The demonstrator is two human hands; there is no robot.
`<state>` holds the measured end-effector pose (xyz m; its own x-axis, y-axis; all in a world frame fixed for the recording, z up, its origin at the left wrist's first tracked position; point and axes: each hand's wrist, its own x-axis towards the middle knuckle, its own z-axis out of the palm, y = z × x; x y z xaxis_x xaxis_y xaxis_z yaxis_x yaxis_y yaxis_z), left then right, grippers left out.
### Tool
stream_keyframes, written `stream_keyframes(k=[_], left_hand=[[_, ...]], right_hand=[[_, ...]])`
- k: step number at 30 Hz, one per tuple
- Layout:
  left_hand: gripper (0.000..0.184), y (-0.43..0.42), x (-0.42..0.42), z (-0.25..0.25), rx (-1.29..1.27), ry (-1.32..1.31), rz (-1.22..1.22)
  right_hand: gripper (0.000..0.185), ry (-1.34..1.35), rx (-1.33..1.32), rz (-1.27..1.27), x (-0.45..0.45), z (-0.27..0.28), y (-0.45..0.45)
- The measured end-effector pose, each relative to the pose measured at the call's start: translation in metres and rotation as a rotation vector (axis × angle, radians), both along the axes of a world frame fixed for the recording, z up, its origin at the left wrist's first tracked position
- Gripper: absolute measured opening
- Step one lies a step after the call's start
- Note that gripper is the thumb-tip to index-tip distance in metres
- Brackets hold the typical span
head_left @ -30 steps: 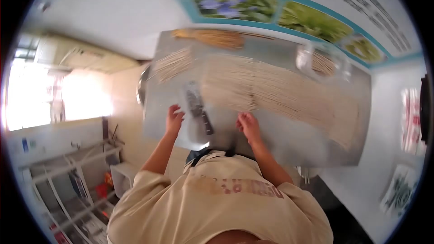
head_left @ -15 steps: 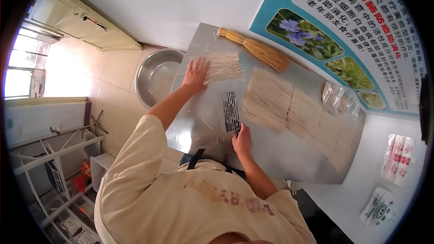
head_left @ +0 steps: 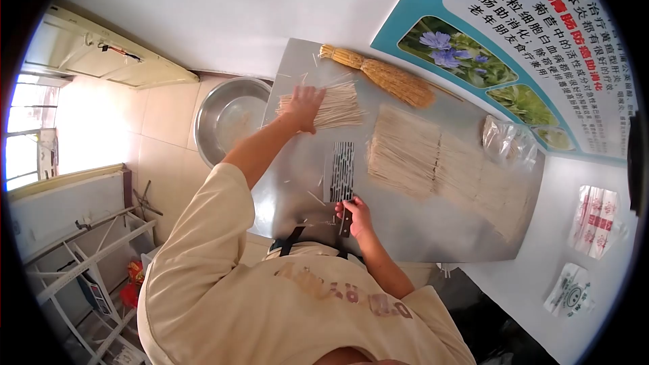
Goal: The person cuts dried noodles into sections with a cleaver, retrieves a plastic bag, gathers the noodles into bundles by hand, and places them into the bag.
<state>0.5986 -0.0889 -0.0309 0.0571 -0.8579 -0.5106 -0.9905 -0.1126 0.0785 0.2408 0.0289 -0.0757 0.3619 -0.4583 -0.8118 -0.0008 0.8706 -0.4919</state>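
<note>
My left hand lies with its fingers spread on a small pile of pale dry noodle-like sticks at the table's left end. My right hand is closed round the dark handle of a cleaver. The cleaver's wide blade, patterned in black and silver, lies over the metal table just below the small pile. To its right stretches a long, flat layer of the same sticks, in several side-by-side bundles. Loose bits of stick are scattered left of the blade.
A straw brush lies along the table's back edge. On the right is a clear plastic bag. A large metal basin stands beyond the left edge. Packets lie on the white surface at far right.
My left hand has moved from above the table onto the small pile. My right hand has gone to the cleaver and taken its handle. The view has also turned.
</note>
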Motion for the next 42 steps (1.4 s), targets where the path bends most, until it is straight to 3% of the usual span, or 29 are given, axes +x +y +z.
stream_keyframes(k=[2, 3, 5, 6, 8, 15, 24, 26, 30, 32, 33, 35, 36, 39, 40, 42], left_hand=[[0.111, 0.005, -0.014, -0.005, -0.126, 0.014, 0.088], [0.111, 0.006, -0.019, -0.016, -0.120, 0.014, 0.086], [0.070, 0.012, -0.034, -0.042, -0.227, 0.081, 0.288], [0.070, 0.015, -0.039, -0.043, -0.221, 0.082, 0.287], [0.040, 0.026, -0.052, -0.044, -0.323, 0.112, 0.407], [0.043, 0.094, -0.101, -0.048, -0.423, 0.211, 0.590], [0.049, 0.132, -0.112, -0.037, -0.547, 0.239, 0.421], [0.045, 0.118, -0.100, -0.005, -0.275, 0.387, 0.566], [0.037, 0.093, -0.063, 0.019, -0.238, 0.574, 0.661], [0.033, 0.088, -0.045, 0.018, -0.013, 1.371, 0.947], [0.033, 0.091, -0.046, 0.024, -0.022, 1.370, 0.946], [0.030, 0.104, -0.055, 0.039, 0.074, 1.953, 1.157], [0.032, 0.112, -0.064, 0.041, 0.120, 2.057, 1.185], [0.034, 0.151, -0.101, 0.050, 0.137, 2.243, 1.125], [0.034, 0.166, -0.114, 0.050, 0.142, 2.246, 1.138], [0.038, 0.203, -0.143, 0.049, 0.260, 2.348, 1.109]], right_hand=[[0.007, -0.038, -0.005, -0.005, 0.000, -0.003, -0.002], [0.007, -0.038, 0.000, -0.007, 0.003, -0.004, -0.006], [0.010, -0.099, -0.008, -0.060, 0.007, -0.003, -0.009], [0.012, -0.138, -0.005, -0.059, 0.009, -0.003, -0.011], [0.012, -0.148, 0.000, -0.078, 0.013, -0.004, -0.013], [0.018, -0.192, 0.047, -0.101, 0.010, -0.009, -0.013], [0.020, -0.220, -0.110, 0.123, -0.006, 0.004, -0.031], [0.021, -0.166, -0.115, 0.183, -0.021, 0.002, -0.038], [0.025, -0.006, -0.141, 0.354, -0.057, 0.010, -0.043], [0.028, 0.104, -0.188, 0.497, -0.073, 0.003, -0.047], [0.028, 0.100, -0.195, 0.500, -0.078, 0.007, -0.045], [0.034, 0.407, -0.469, 0.732, -0.083, 0.016, -0.044], [0.034, 0.405, -0.475, 0.736, -0.083, 0.021, -0.043], [0.043, 0.627, -1.493, 0.741, -0.081, 0.035, -0.037], [0.043, 0.627, -1.484, 0.751, -0.076, 0.042, -0.036], [0.052, 0.172, -0.660, 0.586, -0.061, 0.053, -0.036]])
